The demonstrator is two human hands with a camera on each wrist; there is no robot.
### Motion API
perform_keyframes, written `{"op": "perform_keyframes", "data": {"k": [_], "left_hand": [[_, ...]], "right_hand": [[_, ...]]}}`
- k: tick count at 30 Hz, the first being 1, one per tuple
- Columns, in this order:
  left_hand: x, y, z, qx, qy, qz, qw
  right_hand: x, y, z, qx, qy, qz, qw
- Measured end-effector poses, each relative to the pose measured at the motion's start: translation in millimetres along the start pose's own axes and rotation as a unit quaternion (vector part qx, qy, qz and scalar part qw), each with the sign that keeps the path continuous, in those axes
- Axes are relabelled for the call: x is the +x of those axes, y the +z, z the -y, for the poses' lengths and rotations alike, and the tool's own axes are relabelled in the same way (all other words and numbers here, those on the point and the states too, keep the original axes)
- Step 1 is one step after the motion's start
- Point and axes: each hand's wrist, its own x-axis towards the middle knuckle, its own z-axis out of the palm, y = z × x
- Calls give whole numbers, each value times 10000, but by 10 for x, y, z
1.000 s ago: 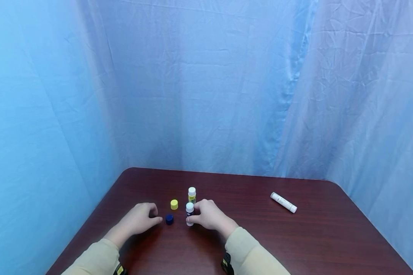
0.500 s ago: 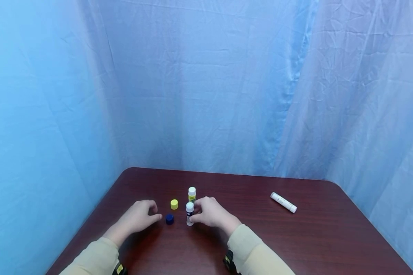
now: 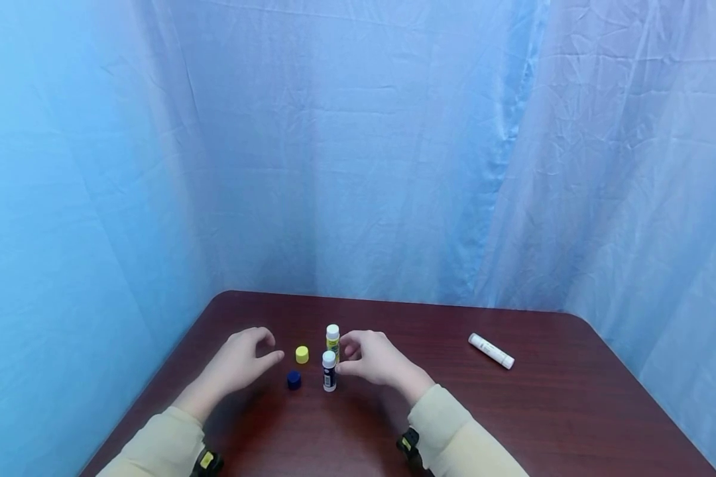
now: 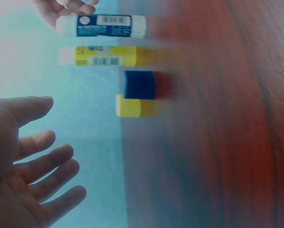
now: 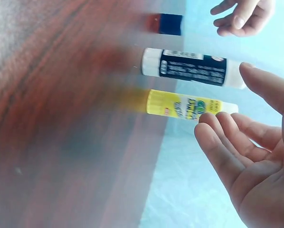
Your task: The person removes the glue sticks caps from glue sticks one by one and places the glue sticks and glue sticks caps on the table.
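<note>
Two glue sticks stand upright without caps on the table: a navy-labelled glue stick (image 3: 329,372) in front and a yellow glue stick (image 3: 333,339) just behind it. Left of them sit a dark blue cap (image 3: 294,380) and a yellow cap (image 3: 301,355). My right hand (image 3: 376,360) is just right of the glue sticks, fingers loosely bent and holding nothing. In the right wrist view its thumb (image 5: 270,88) overlaps the navy stick's white end. To the left of the caps hovers my left hand (image 3: 241,361), fingers relaxed and apart from them.
A white tube (image 3: 492,351) lies on its side at the right of the dark reddish-brown table (image 3: 543,411). Blue curtains (image 3: 346,165) hang behind the table and along both sides.
My right hand has let go of the navy-labelled glue stick and moved slightly right and back. The left hand has risen a little, its fingers more spread. Glue sticks and caps stay in place.
</note>
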Motion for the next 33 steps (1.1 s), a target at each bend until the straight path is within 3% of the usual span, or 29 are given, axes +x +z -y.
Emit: {"op": "perform_keyframes", "data": {"k": [10,18,28,33], "left_hand": [[18,-26,-215,-166,234,-400,9988],[-2,-15,-408,-369,636,-746,9945],[6,49,-634,-587,584,-763,9936],[16,90,-714,-687,709,-839,9916]], "right_hand": [[-179,-208,18,-130,-296,-145,9994],[-325,-370,21,-271,-527,-352,9976],[-453,-519,-17,-264,-527,-577,9966],[-530,-575,-56,-240,-515,-657,9962]]}}
